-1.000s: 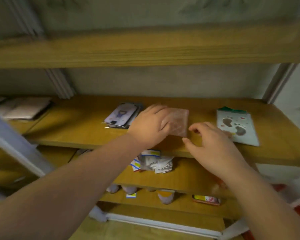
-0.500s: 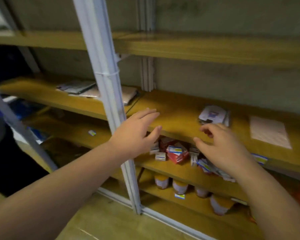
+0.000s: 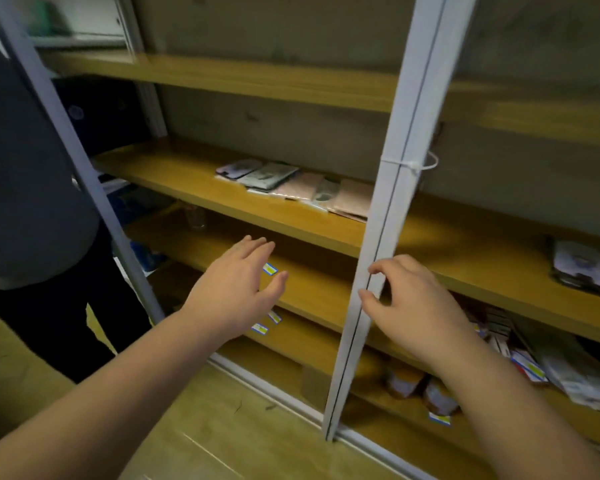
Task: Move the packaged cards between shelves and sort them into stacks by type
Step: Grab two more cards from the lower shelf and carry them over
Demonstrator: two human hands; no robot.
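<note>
Head view: two bare hands hover before a wooden shelf unit. Left hand [image 3: 234,291] has straight fingers spread apart, holding nothing. Right hand [image 3: 411,306] has loosely curled fingers, also holding nothing, just beside the white metal post [image 3: 395,216]. About five flat packaged cards [image 3: 291,185] lie overlapped on the middle shelf [image 3: 174,171]; another small stack [image 3: 584,268] lies far right. Print is too blurred to read.
</note>
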